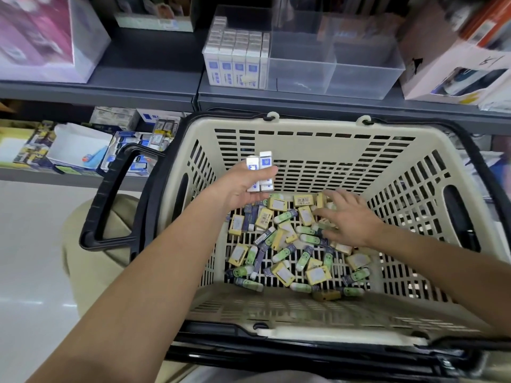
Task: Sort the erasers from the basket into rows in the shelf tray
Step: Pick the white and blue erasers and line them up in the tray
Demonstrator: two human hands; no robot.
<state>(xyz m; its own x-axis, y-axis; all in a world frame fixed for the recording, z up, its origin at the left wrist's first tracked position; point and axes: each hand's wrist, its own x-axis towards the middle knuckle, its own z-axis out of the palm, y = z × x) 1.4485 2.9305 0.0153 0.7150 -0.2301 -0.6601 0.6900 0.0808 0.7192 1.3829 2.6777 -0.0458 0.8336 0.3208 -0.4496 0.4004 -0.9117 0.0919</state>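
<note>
A beige plastic basket (318,150) with black handles holds several loose erasers (287,244) in yellow, green and purple wrappers. My left hand (243,186) hovers above the basket's left side and grips two white-and-blue erasers (261,170) upright, thumb across them. My right hand (348,219) is down in the basket with fingers spread over the eraser pile. On the shelf above stands a clear divided tray (331,67); its left section is filled with rows of white-and-blue erasers (235,53), and its other sections look empty.
A pink-and-white box (47,37) stands at the shelf's left and a white printed box (456,64) at its right. The lower shelf at left carries more stationery packs (132,145). A pale floor (33,244) lies at the left.
</note>
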